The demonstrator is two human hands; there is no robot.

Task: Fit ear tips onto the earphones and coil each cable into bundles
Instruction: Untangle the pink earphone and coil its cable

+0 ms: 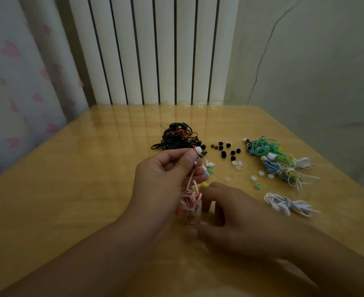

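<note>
- the left hand (pixel 170 168) holds a pink earphone (pixel 197 150) in a narrow grip, thumb and curled fingers pinched on it just below its white ear tip, which points up and away from the person.
- the pink cable (pixel 190 196) hangs straight down from that grip, its long axis near vertical, ending in loose loops just above the bench (pixel 91 179).
- the right hand (pixel 230 213) hovers low beside those loops, fingers relaxed and spread, holding nothing; motion blur hides whether a fingertip touches the cable.
- the loops lie below the left grip and just left of the right hand, so the right hand is the nearer one to gather and coil them.
- beyond the grip lie loose ear tips (pixel 226 150), a black earphone pile (pixel 176 138), a coloured pile (pixel 273 159) and a white bundle (pixel 288 203).
</note>
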